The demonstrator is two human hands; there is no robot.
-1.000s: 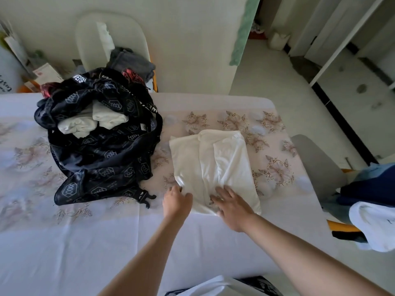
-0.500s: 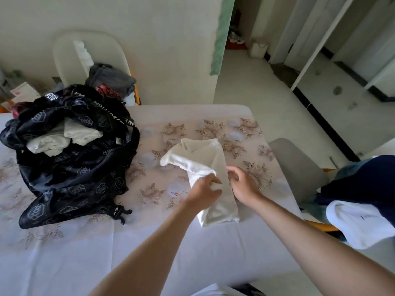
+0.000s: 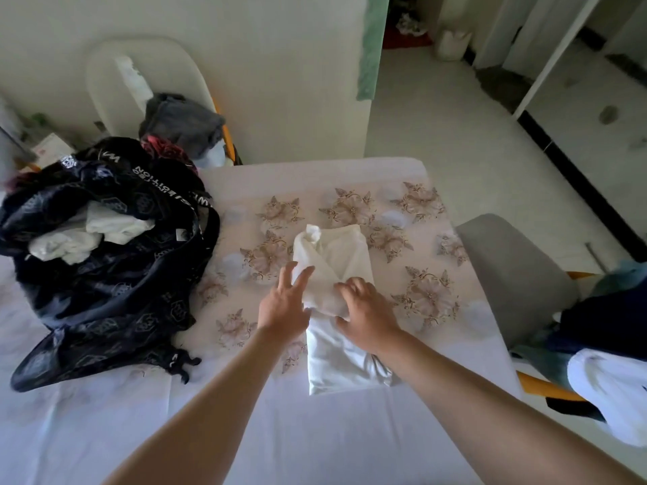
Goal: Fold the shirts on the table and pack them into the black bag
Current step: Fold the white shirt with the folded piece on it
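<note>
A white shirt lies folded into a long narrow strip on the flowered tablecloth, running from mid-table toward me. My left hand hovers at its left edge with fingers spread and straight, fingertips just touching the cloth. My right hand rests on the middle of the strip with fingers bent down onto the fabric. The black patterned bag sits open at the left, with folded white garments inside it.
A white chair with grey clothes stands behind the bag. A grey chair is at the table's right edge, with dark and white clothes piled at the far right. Open floor lies beyond.
The shirt went from a wide rectangle to a narrow strip as my left hand folded its left side over. My left hand has now let go and opened; my right hand shifted onto the strip's middle.
</note>
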